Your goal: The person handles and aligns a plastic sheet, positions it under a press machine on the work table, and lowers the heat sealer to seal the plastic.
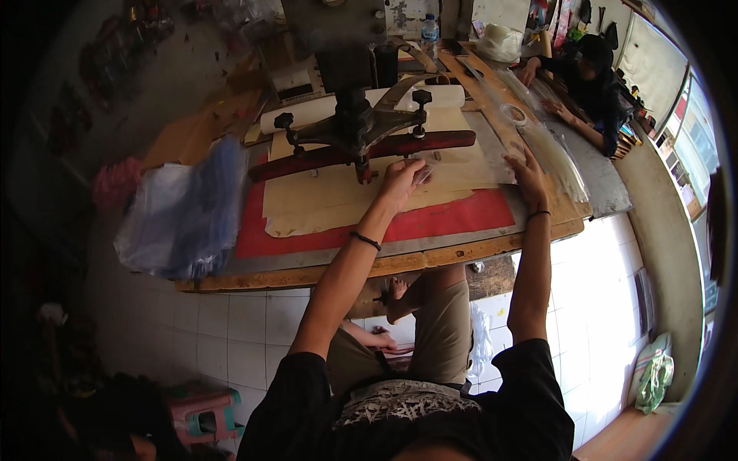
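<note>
Between my hands stretches a clear plastic sheet or bag (473,167), thin and hard to make out. My left hand (403,183) is closed on its left edge, just right of the press's red bar. Its right edge is pinched in my right hand (529,178). Below the plastic lies a cream paper sheet (323,211) with a torn front edge, on a red mat (461,215). The press (355,123) has black knobs and a long red bar (307,160) above the paper.
A pile of clear bluish plastic (184,211) hangs over the table's left edge. Long clear plastic strips (557,157) and a tape roll (513,114) lie right of my right hand. A co-worker (596,84) leans over the far right side. A water bottle (429,34) stands behind.
</note>
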`<state>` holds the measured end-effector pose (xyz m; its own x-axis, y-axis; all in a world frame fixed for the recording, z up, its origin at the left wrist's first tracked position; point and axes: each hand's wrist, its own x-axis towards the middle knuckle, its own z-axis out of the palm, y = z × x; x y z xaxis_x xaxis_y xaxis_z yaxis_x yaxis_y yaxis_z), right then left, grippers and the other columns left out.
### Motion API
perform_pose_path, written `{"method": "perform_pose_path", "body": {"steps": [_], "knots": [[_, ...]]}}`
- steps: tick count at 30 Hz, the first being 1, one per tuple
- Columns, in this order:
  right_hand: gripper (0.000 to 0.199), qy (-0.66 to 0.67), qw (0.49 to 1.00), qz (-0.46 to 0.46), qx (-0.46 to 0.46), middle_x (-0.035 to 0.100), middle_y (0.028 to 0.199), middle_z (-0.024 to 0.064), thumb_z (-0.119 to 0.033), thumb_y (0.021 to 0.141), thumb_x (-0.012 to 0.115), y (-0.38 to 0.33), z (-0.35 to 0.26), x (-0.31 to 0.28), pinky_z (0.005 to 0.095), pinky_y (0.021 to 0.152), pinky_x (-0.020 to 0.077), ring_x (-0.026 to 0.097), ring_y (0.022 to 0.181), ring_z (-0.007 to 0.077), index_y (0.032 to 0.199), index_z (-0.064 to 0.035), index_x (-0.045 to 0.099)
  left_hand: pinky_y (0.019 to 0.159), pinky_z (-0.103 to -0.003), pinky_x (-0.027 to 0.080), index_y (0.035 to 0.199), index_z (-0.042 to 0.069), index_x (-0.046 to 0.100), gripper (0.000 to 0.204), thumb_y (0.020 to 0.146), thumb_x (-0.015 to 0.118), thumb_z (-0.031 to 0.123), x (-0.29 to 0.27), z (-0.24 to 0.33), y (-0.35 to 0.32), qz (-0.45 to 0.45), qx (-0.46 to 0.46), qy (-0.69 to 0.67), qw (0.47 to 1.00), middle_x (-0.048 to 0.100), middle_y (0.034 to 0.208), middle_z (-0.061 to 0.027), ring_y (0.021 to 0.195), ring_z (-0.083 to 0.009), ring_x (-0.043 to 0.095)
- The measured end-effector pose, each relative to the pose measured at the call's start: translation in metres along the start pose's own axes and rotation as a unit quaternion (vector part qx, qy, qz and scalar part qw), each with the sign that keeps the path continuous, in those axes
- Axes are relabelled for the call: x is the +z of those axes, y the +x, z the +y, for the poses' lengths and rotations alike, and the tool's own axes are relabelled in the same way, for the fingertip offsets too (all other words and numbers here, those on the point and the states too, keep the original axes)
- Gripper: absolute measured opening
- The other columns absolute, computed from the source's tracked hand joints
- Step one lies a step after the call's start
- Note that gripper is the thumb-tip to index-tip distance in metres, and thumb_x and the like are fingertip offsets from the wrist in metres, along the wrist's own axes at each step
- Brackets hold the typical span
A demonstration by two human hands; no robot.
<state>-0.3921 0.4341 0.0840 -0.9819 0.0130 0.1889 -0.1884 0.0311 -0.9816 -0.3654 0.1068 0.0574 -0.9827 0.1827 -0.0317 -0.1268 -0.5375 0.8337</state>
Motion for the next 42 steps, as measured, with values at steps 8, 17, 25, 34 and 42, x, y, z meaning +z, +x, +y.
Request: {"method": "perform_pose_path", "body": {"steps": [8,17,25,34,42], "knots": [[0.052,-0.08,0.997,0.008,-0.012,0.071,0.095,0.0015,-0.017,0.089,0.07,-0.001,-0.006,0.003,0.0185,0.049,0.0352,0.052,0.058,0.0028,0.137,-0.0078,0.053,0.069,-0.034,0.063,0.104,-0.008,0.06,0.02,0.087,0.067,0.0,0.002,0.002,0.001,0.055,0.042,0.069,0.995,0.067,0.093,-0.0147,0.076,-0.0227,0.07],[0.051,-0.109,0.992,-0.004,-0.062,0.068,0.087,-0.0018,-0.022,0.09,0.072,0.002,0.001,0.017,0.0204,0.044,0.0352,0.05,0.052,0.0035,0.135,-0.0075,0.053,0.071,-0.036,0.064,0.138,-0.015,0.038,0.053,0.09,0.059,-0.004,-0.005,0.009,0.002,0.109,0.034,0.159,0.981,0.058,0.119,-0.0218,0.088,-0.0285,0.071],[0.051,-0.142,0.988,-0.02,-0.061,0.068,0.086,0.0008,-0.025,0.091,0.071,0.006,0.005,0.022,0.022,0.043,0.0369,0.048,0.05,0.0041,0.136,-0.0095,0.052,0.073,-0.037,0.063,0.145,-0.01,0.031,0.053,0.096,0.05,-0.001,-0.014,-0.017,0.015,0.165,0.096,0.107,0.976,0.06,0.111,-0.0193,0.087,-0.0273,0.07],[0.054,-0.134,0.988,-0.074,-0.032,0.069,0.085,0.0045,-0.018,0.089,0.072,0.019,0.0,0.05,0.0249,0.041,0.0368,0.049,0.047,0.0077,0.137,-0.0081,0.05,0.061,-0.036,0.054,0.151,-0.007,0.021,0.058,0.101,0.047,0.011,-0.051,-0.014,0.001,0.136,0.122,0.434,0.882,0.066,0.097,-0.0211,0.073,-0.0223,0.069],[0.054,-0.113,0.99,-0.082,0.032,0.069,0.084,0.0055,-0.015,0.087,0.07,0.007,-0.01,0.061,0.0249,0.044,0.0377,0.051,0.05,0.0089,0.137,-0.0054,0.051,0.078,-0.04,0.054,0.148,-0.016,0.017,0.067,0.101,0.049,0.019,-0.057,-0.007,-0.051,0.088,0.322,0.599,0.728,0.066,0.1,-0.0232,0.083,-0.0288,0.069]]}}
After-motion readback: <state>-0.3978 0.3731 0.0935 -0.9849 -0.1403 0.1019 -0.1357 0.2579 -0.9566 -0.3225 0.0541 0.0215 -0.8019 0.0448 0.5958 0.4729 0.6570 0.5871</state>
